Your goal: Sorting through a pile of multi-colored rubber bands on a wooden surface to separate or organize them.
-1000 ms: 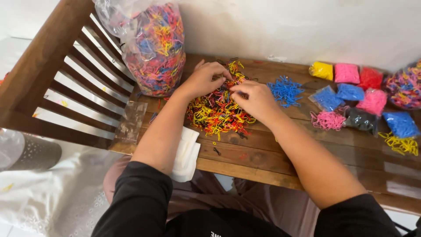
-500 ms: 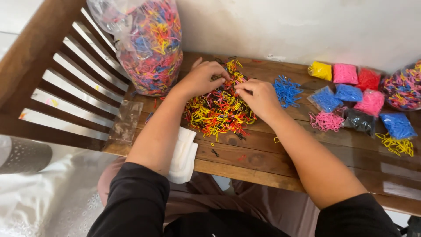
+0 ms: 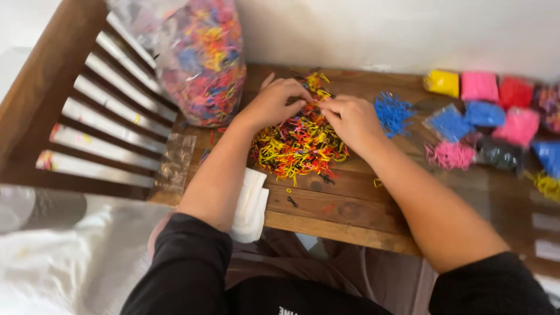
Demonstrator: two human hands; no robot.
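Observation:
A heap of small mixed-colour elastic bands, mostly yellow, red and black, lies on the wooden bench seat. My left hand rests on the heap's far left edge with its fingers curled, pinching at bands. My right hand sits on the heap's far right side, its fingertips meeting those of the left hand. What is pinched between the fingers is too small to make out. A loose pile of blue bands lies just right of my right hand.
A big clear bag of mixed bands stands at the back left. Small packets, yellow, pink, red and blue, lie at the right. A flat clear bag and a white cloth lie near the front edge.
The view has shifted slightly. Both hands stay on the heap, fingers working close together; the heap and packets have not moved.

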